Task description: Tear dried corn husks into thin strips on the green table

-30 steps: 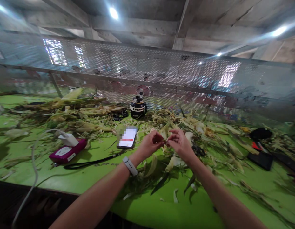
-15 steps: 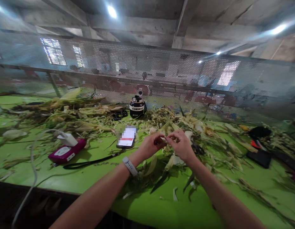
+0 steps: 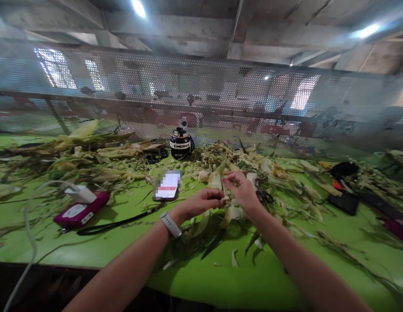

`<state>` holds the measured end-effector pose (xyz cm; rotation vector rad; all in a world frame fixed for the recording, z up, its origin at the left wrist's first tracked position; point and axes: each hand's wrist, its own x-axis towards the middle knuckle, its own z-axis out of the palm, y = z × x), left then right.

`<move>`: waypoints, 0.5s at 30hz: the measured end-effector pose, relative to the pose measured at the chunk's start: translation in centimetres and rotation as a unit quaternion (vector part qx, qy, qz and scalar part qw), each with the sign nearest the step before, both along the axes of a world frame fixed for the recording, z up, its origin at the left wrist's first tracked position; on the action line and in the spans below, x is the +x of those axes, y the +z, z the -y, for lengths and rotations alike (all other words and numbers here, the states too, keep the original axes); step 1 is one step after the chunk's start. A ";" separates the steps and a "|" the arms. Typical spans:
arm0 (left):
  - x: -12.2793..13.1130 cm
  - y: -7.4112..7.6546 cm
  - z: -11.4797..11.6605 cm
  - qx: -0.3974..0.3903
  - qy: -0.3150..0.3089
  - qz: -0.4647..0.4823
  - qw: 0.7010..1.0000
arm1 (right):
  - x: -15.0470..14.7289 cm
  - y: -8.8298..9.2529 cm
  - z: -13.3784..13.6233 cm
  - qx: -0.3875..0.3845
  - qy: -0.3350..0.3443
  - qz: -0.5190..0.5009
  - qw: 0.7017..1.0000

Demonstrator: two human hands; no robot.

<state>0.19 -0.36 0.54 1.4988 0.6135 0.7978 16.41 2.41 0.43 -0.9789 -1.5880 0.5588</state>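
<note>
My left hand [image 3: 201, 203], with a white-banded watch [image 3: 170, 224] on its wrist, pinches the lower end of a thin pale plant strip [image 3: 224, 190]. Higher up on the same strip, the fingertips of my right hand [image 3: 243, 190] are closed. The strip stands nearly upright between the hands and looks like a piece of corn husk or stalk; its exact kind is too small to make out. Just behind the fingers rises a broad yellow-green corn husk [image 3: 216, 177]. More husk scraps [image 3: 232, 212] lie on the green table [image 3: 266, 281] under both hands.
A phone [image 3: 168, 185] lies left of my hands, with a black strap [image 3: 118, 222] near it. Farther left is a magenta power bank [image 3: 82, 211] with a white plug and cable. A black jug [image 3: 181, 144] stands behind, before a perforated metal screen [image 3: 201, 95]. A dark flat object [image 3: 344, 201] lies right.
My fingertips, close together before, are now apart vertically: the left lower, the right higher, with the pale strip showing between them. The whole view has shifted slightly, moving the scene left.
</note>
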 end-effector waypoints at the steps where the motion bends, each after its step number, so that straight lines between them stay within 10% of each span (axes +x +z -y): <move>1: 0.0 0.0 0.1 -0.020 0.006 0.008 1.000 | 0.0 0.0 0.0 -0.001 0.003 -0.002 1.000; 15: 0.5 -1.0 -0.4 -0.073 0.041 0.040 0.996 | 0.0 1.2 0.9 -0.120 0.005 0.031 0.992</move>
